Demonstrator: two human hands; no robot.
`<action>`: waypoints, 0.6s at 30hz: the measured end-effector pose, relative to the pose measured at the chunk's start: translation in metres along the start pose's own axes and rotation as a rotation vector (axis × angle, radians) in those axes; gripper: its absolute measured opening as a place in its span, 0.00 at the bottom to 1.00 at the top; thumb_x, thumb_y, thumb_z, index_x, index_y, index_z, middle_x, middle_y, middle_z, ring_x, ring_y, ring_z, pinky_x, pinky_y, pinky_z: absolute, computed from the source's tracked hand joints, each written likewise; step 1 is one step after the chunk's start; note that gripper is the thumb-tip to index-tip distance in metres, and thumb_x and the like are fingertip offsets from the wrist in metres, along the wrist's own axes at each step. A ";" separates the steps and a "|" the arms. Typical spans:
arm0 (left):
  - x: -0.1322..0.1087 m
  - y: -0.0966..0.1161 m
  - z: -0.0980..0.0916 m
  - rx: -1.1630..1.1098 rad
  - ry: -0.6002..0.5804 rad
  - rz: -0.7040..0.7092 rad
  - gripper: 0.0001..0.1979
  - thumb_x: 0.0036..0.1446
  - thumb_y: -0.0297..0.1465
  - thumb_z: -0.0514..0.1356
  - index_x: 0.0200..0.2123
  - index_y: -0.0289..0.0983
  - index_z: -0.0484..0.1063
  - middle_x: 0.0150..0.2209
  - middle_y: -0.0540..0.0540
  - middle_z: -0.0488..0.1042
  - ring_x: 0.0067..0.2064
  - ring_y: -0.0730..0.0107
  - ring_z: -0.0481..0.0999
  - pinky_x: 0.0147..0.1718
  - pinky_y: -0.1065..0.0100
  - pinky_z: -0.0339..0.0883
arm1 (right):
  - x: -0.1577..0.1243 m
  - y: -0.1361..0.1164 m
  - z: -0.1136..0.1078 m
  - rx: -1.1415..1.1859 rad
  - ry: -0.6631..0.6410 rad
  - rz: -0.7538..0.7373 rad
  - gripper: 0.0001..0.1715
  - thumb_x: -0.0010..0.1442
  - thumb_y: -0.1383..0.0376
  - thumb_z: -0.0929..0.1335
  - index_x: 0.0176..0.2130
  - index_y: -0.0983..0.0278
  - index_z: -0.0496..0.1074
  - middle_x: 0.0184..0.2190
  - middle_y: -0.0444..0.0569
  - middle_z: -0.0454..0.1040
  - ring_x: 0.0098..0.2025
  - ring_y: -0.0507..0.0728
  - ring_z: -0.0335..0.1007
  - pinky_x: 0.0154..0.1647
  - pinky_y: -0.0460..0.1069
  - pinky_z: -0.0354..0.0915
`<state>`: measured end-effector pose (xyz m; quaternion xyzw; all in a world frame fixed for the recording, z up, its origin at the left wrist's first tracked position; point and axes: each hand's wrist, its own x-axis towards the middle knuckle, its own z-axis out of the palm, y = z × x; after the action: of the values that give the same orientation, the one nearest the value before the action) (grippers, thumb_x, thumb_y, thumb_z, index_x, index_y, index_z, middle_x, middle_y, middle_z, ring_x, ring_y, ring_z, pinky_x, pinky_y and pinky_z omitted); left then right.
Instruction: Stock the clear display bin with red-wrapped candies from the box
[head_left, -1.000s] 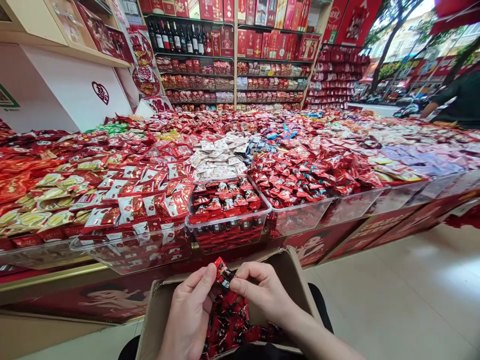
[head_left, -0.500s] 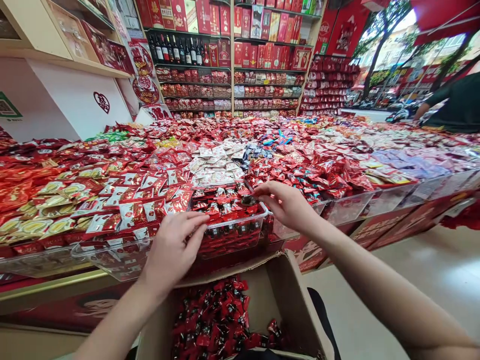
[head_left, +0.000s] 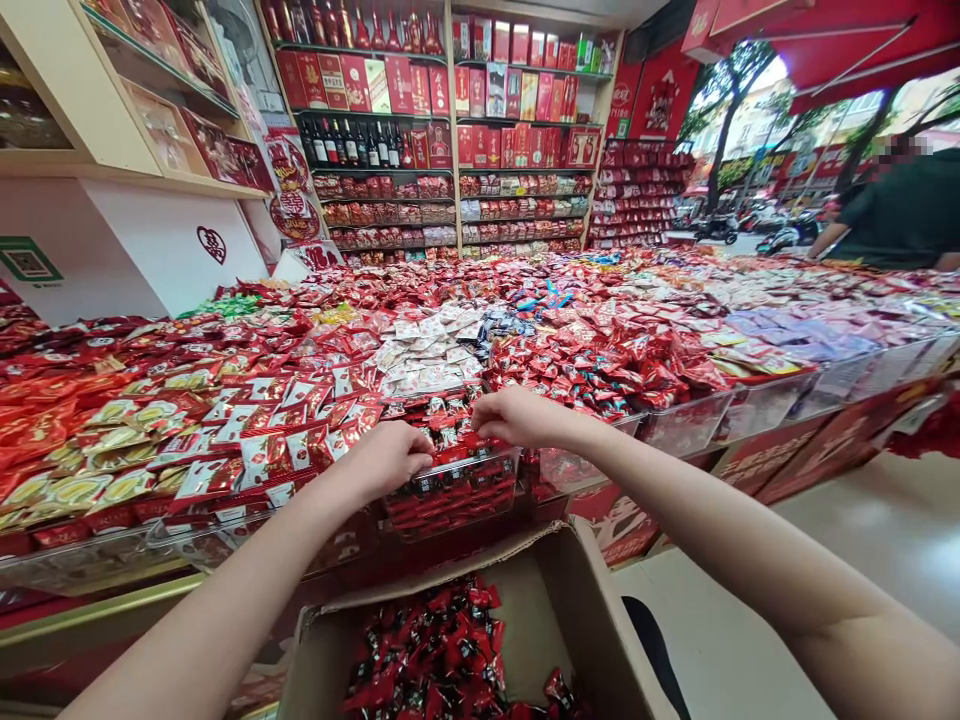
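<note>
A clear plastic bin (head_left: pixel 457 490) at the counter's front edge holds red and black wrapped candies (head_left: pixel 448 408). At the bin's left front my left hand (head_left: pixel 397 455) has its fingers pressed together over the candies; what they pinch, if anything, is too small to name. My right hand (head_left: pixel 502 415) reaches in from the right, its fingers curled down on the candies near the bin's back right, their tips partly hidden. Below the bin, an open cardboard box (head_left: pixel 600 600) contains loose candies (head_left: pixel 427 650) in the same red and black wrappers.
White packets (head_left: pixel 427 350) lie behind the bin. Red and white packets (head_left: pixel 266 455) are heaped to its left, red ones (head_left: pixel 630 350) to its right. Shelves with bottles and boxes (head_left: pixel 397 85) stand behind. A person in dark clothing (head_left: pixel 900 215) is at the far right.
My left hand has closed its fingers and moved right and slightly up in view. My right hand has shifted left over the candies. The view has tilted up a little.
</note>
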<state>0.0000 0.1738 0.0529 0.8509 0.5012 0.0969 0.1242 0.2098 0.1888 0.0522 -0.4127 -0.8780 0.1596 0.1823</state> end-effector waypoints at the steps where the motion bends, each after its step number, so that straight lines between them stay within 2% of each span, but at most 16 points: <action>1: 0.000 0.000 0.000 -0.001 -0.004 -0.003 0.09 0.46 0.31 0.53 0.23 0.40 0.74 0.22 0.49 0.76 0.23 0.68 0.71 0.22 0.72 0.56 | 0.001 0.000 0.002 -0.001 -0.022 0.004 0.07 0.48 0.73 0.64 0.30 0.65 0.71 0.25 0.46 0.73 0.27 0.51 0.65 0.28 0.44 0.58; 5: 0.000 0.001 0.000 0.002 0.008 -0.002 0.09 0.47 0.30 0.51 0.23 0.39 0.71 0.23 0.49 0.75 0.26 0.68 0.70 0.24 0.72 0.56 | 0.001 0.002 0.009 0.002 -0.051 0.008 0.05 0.47 0.73 0.65 0.28 0.66 0.70 0.21 0.44 0.70 0.23 0.49 0.63 0.25 0.43 0.56; 15: 0.005 0.002 -0.003 0.005 -0.060 -0.041 0.09 0.47 0.32 0.51 0.25 0.39 0.71 0.25 0.49 0.74 0.27 0.68 0.71 0.25 0.71 0.58 | -0.002 0.002 0.009 0.010 -0.074 0.041 0.08 0.48 0.71 0.66 0.33 0.66 0.70 0.26 0.46 0.72 0.26 0.50 0.64 0.26 0.43 0.57; 18: 0.004 0.003 -0.001 0.010 -0.055 -0.036 0.10 0.48 0.33 0.51 0.26 0.39 0.71 0.25 0.49 0.75 0.27 0.68 0.71 0.25 0.71 0.58 | -0.007 -0.001 0.006 -0.033 0.018 0.005 0.10 0.50 0.70 0.65 0.36 0.67 0.69 0.31 0.50 0.72 0.31 0.52 0.65 0.32 0.46 0.59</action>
<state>0.0043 0.1765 0.0551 0.8448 0.5132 0.0688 0.1351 0.2101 0.1818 0.0460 -0.4191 -0.8780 0.1420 0.1828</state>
